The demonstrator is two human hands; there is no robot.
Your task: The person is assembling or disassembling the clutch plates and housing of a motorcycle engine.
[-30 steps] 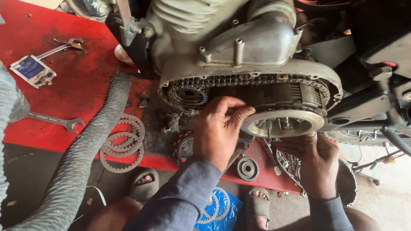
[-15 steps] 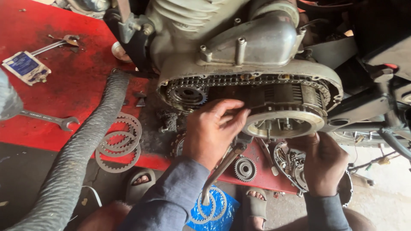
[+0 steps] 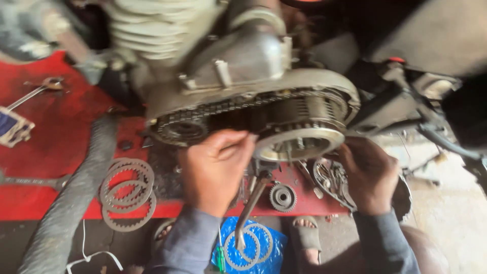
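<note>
The view is blurred by motion. An engine with its side cover off shows a chain (image 3: 223, 109) and a round clutch drum (image 3: 299, 139). My left hand (image 3: 215, 170) is against the drum's left rim with its fingertips pinched together; whether they hold anything is unclear. A metal bar (image 3: 249, 208) hangs below this hand. To the right, under the drum, my right hand (image 3: 370, 175) grips a round metal part (image 3: 329, 182).
Several toothed clutch rings (image 3: 127, 195) lie on the red platform (image 3: 56, 147) beside a ribbed grey hose (image 3: 76, 203). A small sprocket (image 3: 282, 197) sits under the drum. More rings (image 3: 251, 246) rest on blue cloth. A spanner (image 3: 30, 180) lies at left, a sandalled foot (image 3: 304, 238) below.
The view has shifted and blurred. My left hand stays at the drum's rim, its fingers now pinched. The metal bar has appeared below it. My right hand has risen slightly toward the drum.
</note>
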